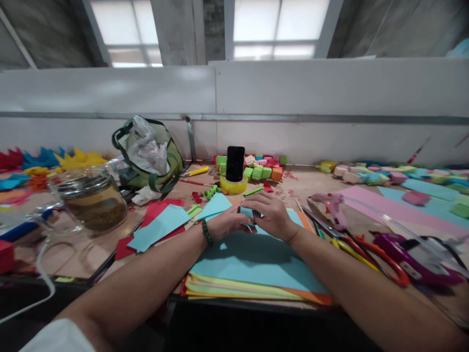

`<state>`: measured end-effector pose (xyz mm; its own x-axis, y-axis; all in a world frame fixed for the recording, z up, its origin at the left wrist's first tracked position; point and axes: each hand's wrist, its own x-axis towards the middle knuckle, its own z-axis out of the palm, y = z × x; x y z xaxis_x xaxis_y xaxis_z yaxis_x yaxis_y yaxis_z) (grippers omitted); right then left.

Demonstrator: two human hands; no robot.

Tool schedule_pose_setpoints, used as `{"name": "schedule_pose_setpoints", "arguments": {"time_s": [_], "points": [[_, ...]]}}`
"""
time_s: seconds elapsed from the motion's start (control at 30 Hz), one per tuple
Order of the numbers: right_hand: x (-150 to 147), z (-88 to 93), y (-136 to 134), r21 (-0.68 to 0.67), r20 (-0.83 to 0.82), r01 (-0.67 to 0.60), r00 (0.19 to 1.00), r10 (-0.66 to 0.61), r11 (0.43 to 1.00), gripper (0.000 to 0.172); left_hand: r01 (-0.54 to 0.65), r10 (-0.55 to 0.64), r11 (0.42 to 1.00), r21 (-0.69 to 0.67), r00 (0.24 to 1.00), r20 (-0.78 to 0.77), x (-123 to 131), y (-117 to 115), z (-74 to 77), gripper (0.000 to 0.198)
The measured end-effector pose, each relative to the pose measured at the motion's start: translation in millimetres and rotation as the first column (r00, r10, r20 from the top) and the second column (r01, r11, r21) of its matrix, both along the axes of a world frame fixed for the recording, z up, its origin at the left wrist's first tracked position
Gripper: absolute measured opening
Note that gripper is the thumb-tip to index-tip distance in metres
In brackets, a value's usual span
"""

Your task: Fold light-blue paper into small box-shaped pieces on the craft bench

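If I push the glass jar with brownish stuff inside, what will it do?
The glass jar probably feels heavy, since brownish contents fill much of it. Its clear walls look breakable, so it might crack if dropped. Its round body could roll if tipped.

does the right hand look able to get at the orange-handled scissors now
Probably yes: the scissors lie beside the right forearm, handles uncovered, though the right hand is busy with blue paper.

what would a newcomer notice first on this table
Probably the left hand and right hand, meeting mid-picture around a small piece of blue paper above a coloured paper stack. Beyond them, a black phone stands upright at a yellow tape roll. Orange-handled scissors lie to the right, a glass jar to the left.
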<state>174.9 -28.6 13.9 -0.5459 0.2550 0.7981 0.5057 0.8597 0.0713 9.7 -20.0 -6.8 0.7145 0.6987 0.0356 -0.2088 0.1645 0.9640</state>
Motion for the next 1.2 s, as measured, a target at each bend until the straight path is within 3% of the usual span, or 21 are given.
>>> {"name": "schedule_pose_setpoints", "arguments": {"time_s": [0.23,0.33,0.5,0.67,0.93,1.1,1.2], "points": [[2.0,-0.3,0.7,-0.047,0.0,-0.023,1.0,0.023,0.999,0.028,0.005,-0.004,0.999,0.032,0.999,-0.046,-0.3,-2.9,5.9,0.029],[1.9,-0.3,0.8,-0.112,0.004,0.025,1.0,-0.025,0.993,0.025,-0.013,0.017,0.998,0.059,0.997,-0.072,-0.5,-2.7,6.8,0.03],[5.8,-0.2,3.4,-0.236,0.012,0.115,0.993,-0.115,0.965,0.026,-0.033,0.035,0.998,0.059,0.999,-0.031,-2.8,-1.7,8.0,0.045],[9.0,-1.8,6.1,-0.203,-0.008,0.124,0.992,-0.128,0.971,0.023,-0.013,0.015,0.998,0.053,0.999,-0.031,-4.1,-1.9,9.1,0.061],[5.2,2.4,0.7,-0.118,-0.025,0.051,0.998,-0.054,0.992,0.018,-0.029,0.032,0.999,0.043,0.998,-0.058,-0.4,0.8,5.4,0.034],[3.0,0.6,-1.4,-0.115,-0.044,0.129,0.99,-0.135,0.985,0.018,-0.008,0.012,0.998,0.058,0.997,-0.072,1.2,-0.2,3.5,0.034],[0.9,-0.2,-0.1,-0.198,0.0,0.2,0.979,-0.204,0.96,0.019,0.001,0.004,0.997,0.078,0.997,-0.071,1.1,0.6,3.3,0.04]]}}
